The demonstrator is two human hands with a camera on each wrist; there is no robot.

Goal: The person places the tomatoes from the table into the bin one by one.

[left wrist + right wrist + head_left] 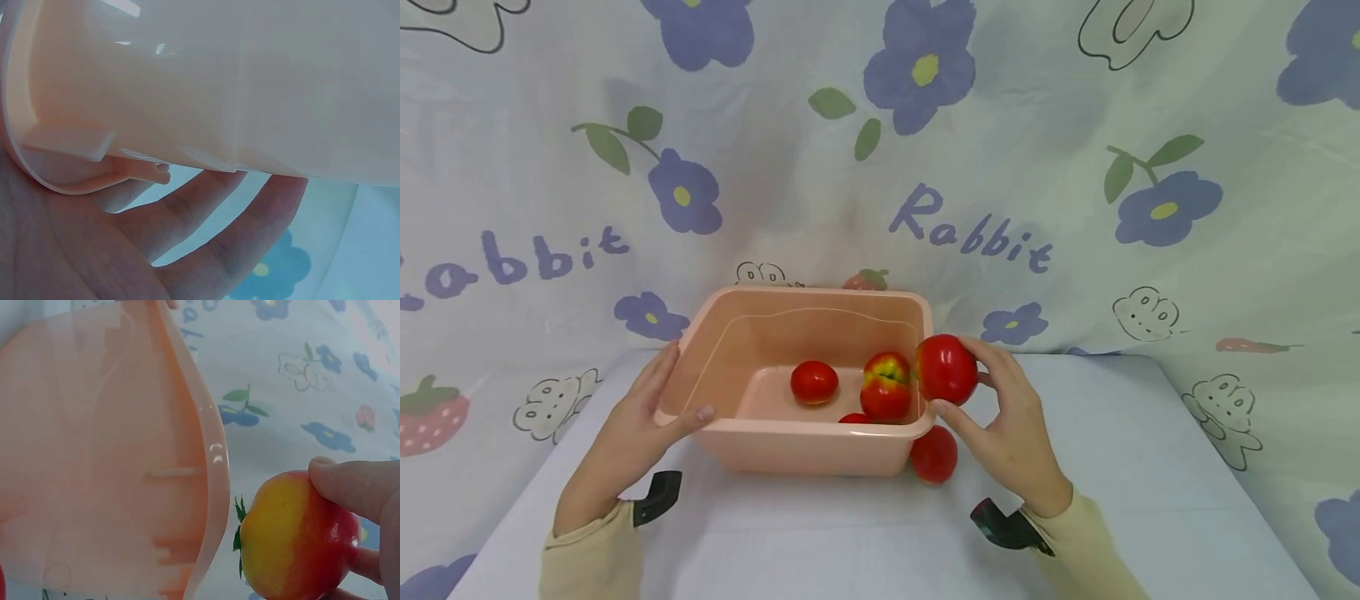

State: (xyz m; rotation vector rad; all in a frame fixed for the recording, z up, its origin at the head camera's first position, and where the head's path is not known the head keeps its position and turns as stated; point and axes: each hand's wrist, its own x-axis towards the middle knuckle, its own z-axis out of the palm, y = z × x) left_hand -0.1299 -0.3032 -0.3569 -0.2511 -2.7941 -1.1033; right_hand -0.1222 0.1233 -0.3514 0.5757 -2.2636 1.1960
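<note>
A pink plastic bin [805,450] holds a small red tomato [814,382], a red and yellow one [886,387] and part of another red one [855,418]. My left hand [628,437] grips the bin's left end, thumb over the near rim; in the left wrist view its fingers [219,250] lie against the outer wall. By the right rim, my right hand [1011,425] pinches a large tomato [947,370]. The right wrist view shows this tomato [300,537] with a yellow side and green leaves, just outside the rim [215,456]. Another red tomato [934,455] lies at the bin's near right corner.
The bin stands on a white table surface [820,542]. Behind it hangs a pale cloth [790,192] printed with purple flowers, rabbits and lettering.
</note>
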